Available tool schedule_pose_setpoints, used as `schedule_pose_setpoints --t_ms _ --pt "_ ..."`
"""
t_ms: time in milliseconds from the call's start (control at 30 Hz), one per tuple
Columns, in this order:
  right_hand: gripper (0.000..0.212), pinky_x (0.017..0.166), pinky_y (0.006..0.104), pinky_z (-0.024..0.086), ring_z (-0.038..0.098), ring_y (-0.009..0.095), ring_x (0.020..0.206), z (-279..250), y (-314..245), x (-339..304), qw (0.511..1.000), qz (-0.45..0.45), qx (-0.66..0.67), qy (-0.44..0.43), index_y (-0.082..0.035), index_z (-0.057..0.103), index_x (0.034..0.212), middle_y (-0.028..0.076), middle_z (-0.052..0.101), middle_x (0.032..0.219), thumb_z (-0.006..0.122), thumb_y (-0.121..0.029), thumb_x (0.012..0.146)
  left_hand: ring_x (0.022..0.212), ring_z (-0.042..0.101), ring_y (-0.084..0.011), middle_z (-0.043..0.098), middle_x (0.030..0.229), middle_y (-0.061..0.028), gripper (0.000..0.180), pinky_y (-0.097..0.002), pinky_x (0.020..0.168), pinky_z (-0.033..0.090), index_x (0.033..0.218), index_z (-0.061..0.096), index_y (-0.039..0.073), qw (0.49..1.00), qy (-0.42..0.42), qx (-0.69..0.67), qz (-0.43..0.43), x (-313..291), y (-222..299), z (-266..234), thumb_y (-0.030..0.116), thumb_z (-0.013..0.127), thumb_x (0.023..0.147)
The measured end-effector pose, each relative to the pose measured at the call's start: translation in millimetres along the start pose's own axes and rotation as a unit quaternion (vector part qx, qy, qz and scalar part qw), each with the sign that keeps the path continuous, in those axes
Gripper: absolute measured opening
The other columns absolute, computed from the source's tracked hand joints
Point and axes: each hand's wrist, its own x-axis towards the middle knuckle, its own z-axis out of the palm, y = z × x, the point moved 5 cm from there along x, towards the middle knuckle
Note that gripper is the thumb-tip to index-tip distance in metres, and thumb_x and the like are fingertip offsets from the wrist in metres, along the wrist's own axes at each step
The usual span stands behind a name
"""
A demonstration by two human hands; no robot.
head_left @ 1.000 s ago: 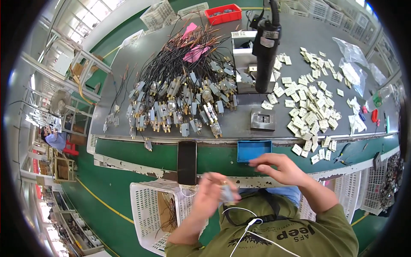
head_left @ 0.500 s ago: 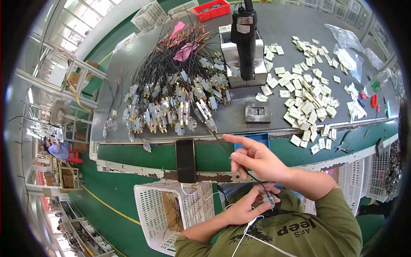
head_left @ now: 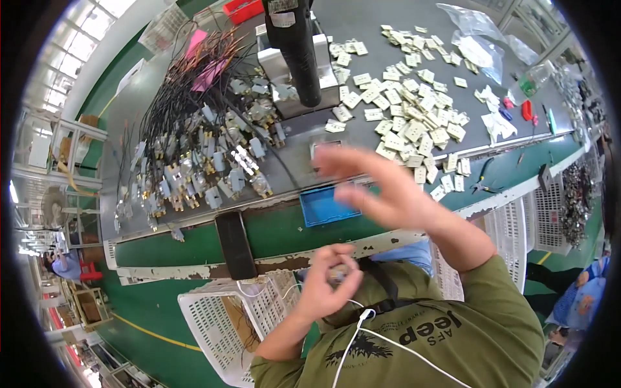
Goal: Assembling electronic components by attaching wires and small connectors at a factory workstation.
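My left hand (head_left: pixel 325 286) is in front of my body, its fingers curled round a small greyish wired part (head_left: pixel 337 274), mostly hidden by them. Stretched out over the bench edge, my right hand (head_left: pixel 381 191) is blurred by motion, thumb and fingers apart, with nothing visible in it. Its fingertips overlap a small metal block (head_left: pixel 318 150). Beneath lies a shallow blue tray (head_left: pixel 314 208). To the left spreads a heap of black-wired parts (head_left: pixel 194 165) with grey connectors and brass ends. On the right lies a pile of cream rectangular socket pieces (head_left: pixel 414 123).
A white machine (head_left: pixel 328 61) with a black column (head_left: pixel 301 64) stands behind my right hand. A black phone (head_left: pixel 235 246) rests at the bench's front edge. Pliers (head_left: pixel 484 184) lie right. White crates (head_left: pixel 217 323) stand below; another person (head_left: pixel 585 294) is at the far right.
My right hand has moved forward, away from my left hand, toward the metal block. The left hand has risen slightly with the small part. The whole view has shifted, uncovering the blue tray.
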Motion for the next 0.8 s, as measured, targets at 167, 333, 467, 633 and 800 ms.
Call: schedule_pose_setpoints --t_ms 167,333,467,633,800 --pt "0.027 0.086 0.0355 0.048 0.059 0.026 0.099 -79 118 11 0.896 0.106 -0.431 0.030 -0.009 0.063 0.111 0.009 0.062 0.109 0.061 -0.009 0.085 0.068 0.055 -0.0163 0.052 0.085 -0.0080 0.034 -0.0309 0.064 0.050 0.119 0.038 0.002 0.980 0.127 -0.132 -0.077 3 8 -26 -0.001 0.053 0.089" --pt "0.023 0.090 0.0377 0.046 0.055 0.027 0.101 -70 151 24 0.817 0.159 -0.547 -0.085 -0.006 0.063 0.105 0.010 0.060 0.100 0.060 -0.011 0.083 0.081 0.054 -0.0164 0.050 0.098 -0.0094 0.062 -0.0301 0.072 0.048 0.141 0.025 0.005 0.974 0.088 -0.197 0.069 9 18 -42 -0.001 0.054 0.086" --pt "0.015 0.087 0.0386 0.046 0.057 0.029 0.096 -80 156 33 0.856 0.150 -0.492 -0.059 -0.005 0.063 0.096 0.010 0.060 0.093 0.057 -0.009 0.083 0.096 0.053 -0.0182 0.052 0.112 -0.0114 0.078 -0.0327 0.083 0.048 0.150 0.014 0.008 0.984 0.058 -0.164 0.034 15 23 -49 0.002 0.058 0.085" --pt "0.020 0.068 0.0310 0.053 0.066 0.021 0.083 -41 78 24 0.990 0.047 -0.136 0.008 -0.006 0.064 0.094 0.010 0.066 0.099 0.063 0.005 0.077 0.105 0.054 -0.0184 0.051 0.120 -0.0123 0.083 -0.0311 0.090 0.045 0.150 0.013 0.008 0.989 0.099 -0.107 0.026 19 24 -60 0.011 0.066 0.086" --pt "0.024 0.073 0.0326 0.055 0.067 0.027 0.091 24 9 -16 0.993 -0.108 0.018 -0.053 -0.006 0.065 0.096 0.012 0.065 0.109 0.068 0.005 0.075 0.105 0.052 -0.0152 0.051 0.123 -0.0095 0.085 -0.0263 0.087 0.045 0.150 0.014 0.006 0.983 0.128 -0.121 0.056 34 24 -45 0.015 0.069 0.086"
